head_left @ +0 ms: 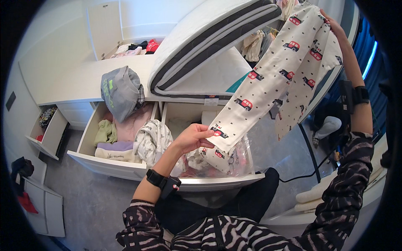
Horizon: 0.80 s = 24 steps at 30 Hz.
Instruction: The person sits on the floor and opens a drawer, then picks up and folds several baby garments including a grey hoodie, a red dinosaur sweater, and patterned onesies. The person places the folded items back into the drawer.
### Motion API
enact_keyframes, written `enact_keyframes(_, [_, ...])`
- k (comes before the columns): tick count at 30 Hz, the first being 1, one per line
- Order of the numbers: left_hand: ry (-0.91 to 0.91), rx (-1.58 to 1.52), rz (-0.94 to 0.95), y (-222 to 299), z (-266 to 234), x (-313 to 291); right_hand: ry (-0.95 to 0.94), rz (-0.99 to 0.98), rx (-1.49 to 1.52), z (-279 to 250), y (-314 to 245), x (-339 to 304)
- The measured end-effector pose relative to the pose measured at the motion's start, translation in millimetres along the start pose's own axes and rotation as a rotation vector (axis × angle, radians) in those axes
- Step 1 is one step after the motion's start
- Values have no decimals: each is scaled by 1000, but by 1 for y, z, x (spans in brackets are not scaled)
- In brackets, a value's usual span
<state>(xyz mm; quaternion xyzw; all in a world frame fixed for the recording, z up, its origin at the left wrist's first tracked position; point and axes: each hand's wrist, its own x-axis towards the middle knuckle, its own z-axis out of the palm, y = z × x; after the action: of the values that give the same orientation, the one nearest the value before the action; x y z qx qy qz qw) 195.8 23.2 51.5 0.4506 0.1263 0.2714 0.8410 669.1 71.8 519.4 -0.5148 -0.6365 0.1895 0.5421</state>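
A pair of white children's trousers [268,77], printed with red and black cars, hangs stretched between my hands. My left hand [193,139] pinches one leg's hem above the right drawer. Raised at the upper right, my right hand [331,21] grips the other end near the waist. The second leg hangs loose beneath it. Below my left hand, the open right drawer [226,183] holds clear plastic wrapping and cloth with the same car print. The open left drawer [113,169] contains folded clothes, among them a green one [105,132] and a white patterned garment [153,140].
A grey garment [119,93] lies heaped on the drawer unit's edge. Behind it, a folded mattress [201,37] leans over the bed base. An open compartment [138,50] holds clothes. Another open drawer [49,134] stands at left. A black cable [299,179] crosses the right side.
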Motion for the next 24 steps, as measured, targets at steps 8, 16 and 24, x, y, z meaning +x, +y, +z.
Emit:
enact_keyframes(8, [166, 309, 1, -9, -2, -4, -255, -110, -13, 23, 20, 3])
enact_keyframes(16, [245, 620, -133, -28, -15, -1, -263, 109, 84, 138, -6, -89])
enact_keyframes(24, [493, 995, 227, -11, -5, 4, -369, -19, -27, 162, -5, -105])
